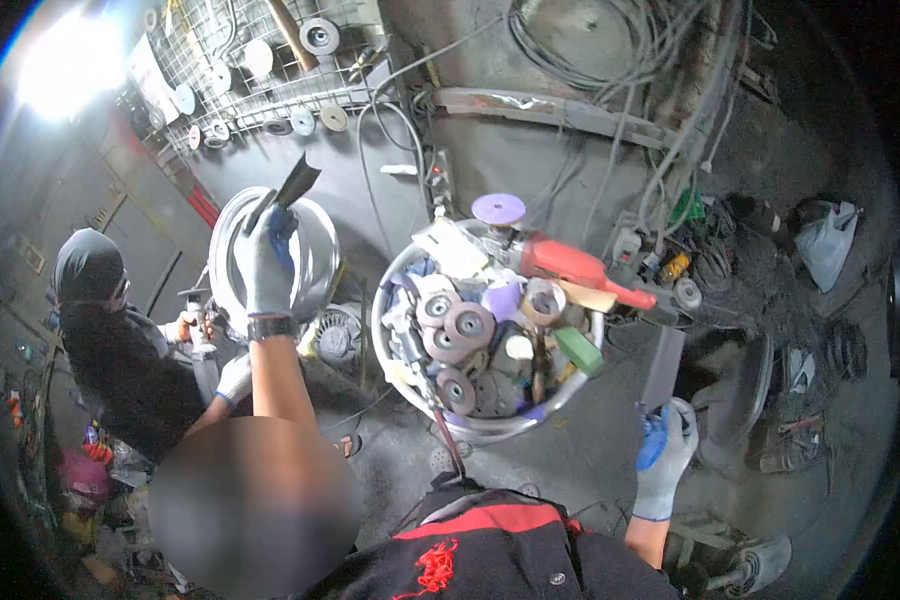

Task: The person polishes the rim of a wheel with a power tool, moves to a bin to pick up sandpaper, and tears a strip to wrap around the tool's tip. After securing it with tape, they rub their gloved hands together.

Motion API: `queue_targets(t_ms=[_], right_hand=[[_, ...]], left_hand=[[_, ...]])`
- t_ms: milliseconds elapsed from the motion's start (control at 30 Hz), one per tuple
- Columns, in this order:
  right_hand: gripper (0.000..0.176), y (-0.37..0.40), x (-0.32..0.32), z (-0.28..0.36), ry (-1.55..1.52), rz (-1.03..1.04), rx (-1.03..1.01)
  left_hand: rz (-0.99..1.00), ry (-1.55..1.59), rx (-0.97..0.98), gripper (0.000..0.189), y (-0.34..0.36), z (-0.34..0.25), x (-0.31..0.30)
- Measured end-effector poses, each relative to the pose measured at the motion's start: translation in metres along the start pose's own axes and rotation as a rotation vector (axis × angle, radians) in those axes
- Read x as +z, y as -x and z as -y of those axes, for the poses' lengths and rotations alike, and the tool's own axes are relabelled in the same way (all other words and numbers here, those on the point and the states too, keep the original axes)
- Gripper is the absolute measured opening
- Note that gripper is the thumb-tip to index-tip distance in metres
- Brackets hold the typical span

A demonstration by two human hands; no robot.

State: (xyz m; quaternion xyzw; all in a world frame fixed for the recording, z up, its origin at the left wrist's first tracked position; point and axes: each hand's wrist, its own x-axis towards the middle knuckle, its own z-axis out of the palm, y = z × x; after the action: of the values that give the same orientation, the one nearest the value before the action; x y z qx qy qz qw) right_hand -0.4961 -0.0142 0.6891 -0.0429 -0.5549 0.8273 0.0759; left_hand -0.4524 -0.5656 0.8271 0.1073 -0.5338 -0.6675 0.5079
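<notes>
My left hand [268, 262], in a grey-and-blue work glove with a dark band at the wrist, is raised at the left. Its fingers are closed on a dark, curved strip [297, 182] that looks like sandpaper. Low at the right, my right hand [667, 448], gloved the same way, grips a flat grey strip [665, 365] of similar look, which points upward. Between my hands stands a round tub [378, 330] full of abrasive wheels [468, 325] and other items. A red angle grinder [570, 265] with a purple disc [498, 209] lies across its far rim.
At the left, a hooded person [105, 330] holds a power tool [202, 345] close to shiny metal rings [232, 225]. Discs hang on a wire rack [260, 60] behind. Cables [580, 50] run along the wall. A motor [755, 568] sits at the lower right.
</notes>
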Motion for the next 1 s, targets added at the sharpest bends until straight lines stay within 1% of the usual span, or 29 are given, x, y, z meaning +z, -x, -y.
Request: queue_targets(t_ms=[33,100,133,167,200,233,300,367,400,433,500,533,567,633,667,700,767,833,900,933,1000], right_hand=[[0.009,-0.004,0.003,-0.007,-0.031,-0.032,-0.021],[0.011,-0.006,0.016,-0.006,0.009,-0.059,-0.057],[0.013,-0.014,0.009,-0.016,0.059,-0.099,-0.085],[0.013,-0.016,0.015,-0.017,0.062,-0.099,-0.089],[0.014,-0.015,0.023,-0.013,0.09,-0.145,-0.14],[0.016,-0.013,0.03,-0.009,0.119,-0.194,-0.189],[0.017,-0.01,0.03,-0.006,0.104,-0.211,-0.193],[0.019,-0.005,0.026,-0.008,0.34,-0.271,-0.346],[0.02,0.004,0.042,0.004,0.164,-0.282,-0.291],[0.02,0.008,0.045,0.007,0.168,-0.287,-0.292],[0.023,0.02,0.036,0.008,0.756,-0.383,-0.404],[0.025,0.023,0.034,0.008,0.369,-0.429,-0.301],[0.025,0.027,0.034,0.007,0.37,-0.439,-0.301],[0.025,0.035,0.034,0.002,0.406,-0.468,-0.337],[0.024,0.041,0.048,0.006,0.396,-0.497,-0.314],[0.024,0.043,0.049,0.003,0.398,-0.507,-0.314],[0.024,0.045,0.047,-0.002,0.291,-0.541,-0.302],[0.024,0.048,0.048,-0.004,0.304,-0.538,-0.298],[0.024,0.05,0.051,-0.006,0.316,-0.53,-0.292],[0.025,0.049,0.053,-0.007,0.325,-0.536,-0.289],[0.025,0.049,0.058,-0.009,0.333,-0.544,-0.285]], left_hand=[[0.0,0.007,0.007,0.028,-0.025,0.003,-0.005],[0.001,-0.086,-0.004,0.033,-0.074,0.009,-0.011],[0.0,-0.081,-0.002,0.033,-0.101,0.017,-0.016],[-0.014,-0.227,0.116,0.033,-0.129,0.03,-0.022],[-0.026,-0.374,0.232,0.033,-0.15,0.035,-0.022],[-0.05,-0.398,0.214,0.029,-0.173,0.039,-0.022],[-0.063,-0.602,0.384,0.025,-0.244,0.064,-0.042],[-0.116,-0.812,0.665,0.022,-0.281,0.064,-0.035],[-0.152,-0.862,0.758,0.023,-0.302,0.067,-0.034],[-0.14,-0.95,0.592,0.025,-0.321,0.067,-0.034],[-0.101,-0.786,0.444,0.03,-0.354,0.075,-0.031],[-0.112,-0.794,0.447,0.033,-0.371,0.08,-0.031],[-0.095,-0.636,0.322,0.033,-0.367,0.074,-0.02],[-0.112,-0.742,0.428,0.029,-0.406,0.092,-0.026],[-0.139,-0.819,0.484,0.027,-0.391,0.081,-0.013],[-0.069,-0.618,0.416,0.027,-0.412,0.093,-0.017],[-0.125,-0.882,0.595,0.021,-0.413,0.091,-0.008],[-0.079,-0.845,0.566,0.021,-0.438,0.103,-0.012],[-0.09,-1.014,0.67,0.022,-0.467,0.114,-0.021],[-0.089,-1.081,0.848,0.024,-0.477,0.119,-0.027],[-0.058,-1.114,0.876,0.023,-0.477,0.111,-0.025]])
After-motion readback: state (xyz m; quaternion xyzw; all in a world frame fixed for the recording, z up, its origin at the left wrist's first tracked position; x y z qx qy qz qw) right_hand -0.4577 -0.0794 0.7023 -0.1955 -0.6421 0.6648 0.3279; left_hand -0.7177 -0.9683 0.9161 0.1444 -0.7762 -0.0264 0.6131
